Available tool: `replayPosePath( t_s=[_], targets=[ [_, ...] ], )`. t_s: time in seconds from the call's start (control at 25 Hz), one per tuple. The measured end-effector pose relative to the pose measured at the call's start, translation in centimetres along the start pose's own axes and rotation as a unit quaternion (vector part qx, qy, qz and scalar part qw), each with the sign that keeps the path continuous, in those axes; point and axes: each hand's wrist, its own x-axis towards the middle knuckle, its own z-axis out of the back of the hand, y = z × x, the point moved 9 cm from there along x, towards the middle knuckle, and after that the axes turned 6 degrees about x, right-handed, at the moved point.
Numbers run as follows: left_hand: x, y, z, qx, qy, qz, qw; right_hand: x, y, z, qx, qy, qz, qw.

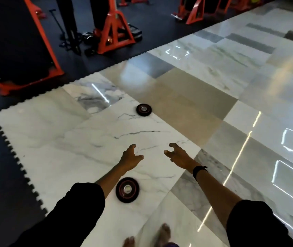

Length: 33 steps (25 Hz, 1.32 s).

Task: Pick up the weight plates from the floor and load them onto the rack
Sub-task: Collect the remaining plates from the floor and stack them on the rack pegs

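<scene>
Two small black weight plates with red rings and silver hubs lie flat on the marble floor. The near plate [127, 190] sits just below my left forearm, close to my bare feet. The far plate [143, 109] lies further ahead, well beyond both hands. My left hand [130, 157] and my right hand [177, 155] are stretched forward side by side above the floor, fingers loosely spread, holding nothing. An orange rack [114, 31] with black parts stands on the dark mat at the back.
Dark rubber matting [8, 175] with a jagged edge borders the marble on the left and back. Another orange frame [23, 81] stands at the far left, more orange equipment [193, 11] at the top. Glossy tiles spread to the right.
</scene>
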Motion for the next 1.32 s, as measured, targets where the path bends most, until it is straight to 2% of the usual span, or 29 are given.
replayPosePath(
  t_s=[0.4, 0.56, 0.68, 0.8, 0.96, 1.08, 1.2, 1.32],
  targets=[
    [9.4, 9.2, 0.4, 0.090, 0.029, 0.160, 0.983, 14.1, -3.1, -6.3, -0.006, 0.082, -0.048, 0.995],
    [12.9, 10.3, -0.7, 0.111, 0.043, 0.180, 0.977, 18.0, -6.9, -9.2, -0.012, 0.119, -0.110, 0.987],
    [15.6, 13.1, -3.1, 0.115, 0.085, 0.215, 0.966, 20.5, -10.0, -12.3, -0.007, 0.146, -0.159, 0.976],
    [20.4, 19.5, -7.5, 0.144, 0.110, 0.233, 0.955, 24.6, -15.1, -15.8, -0.007, 0.117, -0.193, 0.974],
    [29.3, 29.6, -14.1, 0.161, 0.120, 0.252, 0.947, 31.3, -27.1, -23.8, -0.034, 0.055, -0.271, 0.960],
    [36.7, 37.6, -18.8, 0.198, 0.107, 0.259, 0.939, 35.6, -35.1, -31.6, -0.050, 0.083, -0.324, 0.941],
    [42.7, 44.6, -25.0, 0.200, 0.135, 0.261, 0.935, 40.9, -41.4, -37.7, -0.020, 0.046, -0.334, 0.941],
    [47.0, 50.0, -29.5, 0.263, 0.114, 0.254, 0.924, 45.0, -47.5, -43.0, -0.017, 0.013, -0.364, 0.931]
  ],
)
